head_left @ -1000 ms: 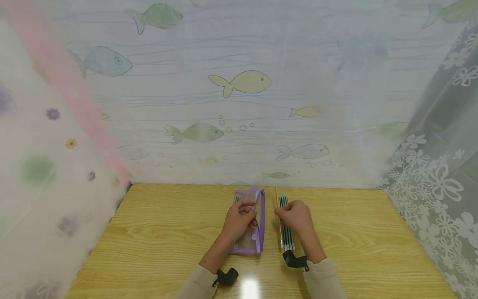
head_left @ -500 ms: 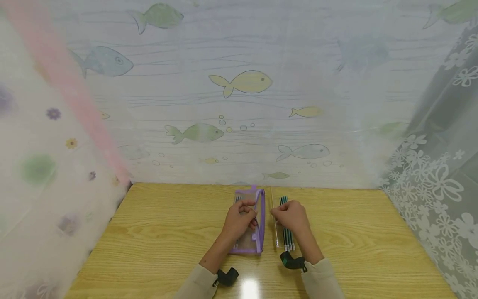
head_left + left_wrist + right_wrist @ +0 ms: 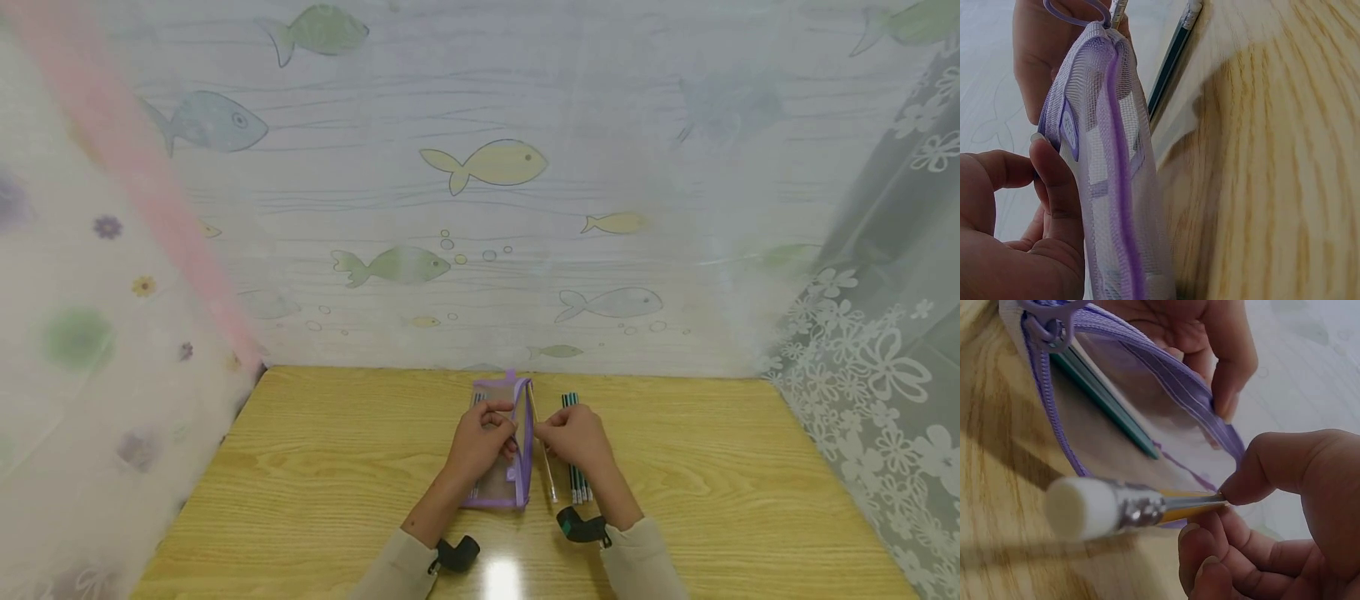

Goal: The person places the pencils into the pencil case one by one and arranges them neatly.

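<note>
Right hand (image 3: 577, 437) pinches a yellow pencil (image 3: 549, 475) between thumb and fingertips, gap closed down to the shaft; white eraser points back toward the person. Left hand (image 3: 480, 442) pinches the zip edge (image 3: 1204, 409) of the purple mesh pouch (image 3: 527, 450), thumb against finger, holding that lip away from the other so the mouth gapes. Pencil's far end overlaps the pouch's far zip corner in the head view; can't tell if it's inside. A green pencil (image 3: 1107, 406) shows within the mouth. Pouch sits mid-desk, its far tab (image 3: 511, 375) right up by the far edge of the desk (image 3: 337, 450), where the fish-print sheet (image 3: 487, 242) hangs. Tight on the right: dark pencils (image 3: 577, 485) lie side by side just past the strip the yellow pencil slants across, partly hidden by the right hand. Wide desk surface runs left of the pouch and right of those pencils.
</note>
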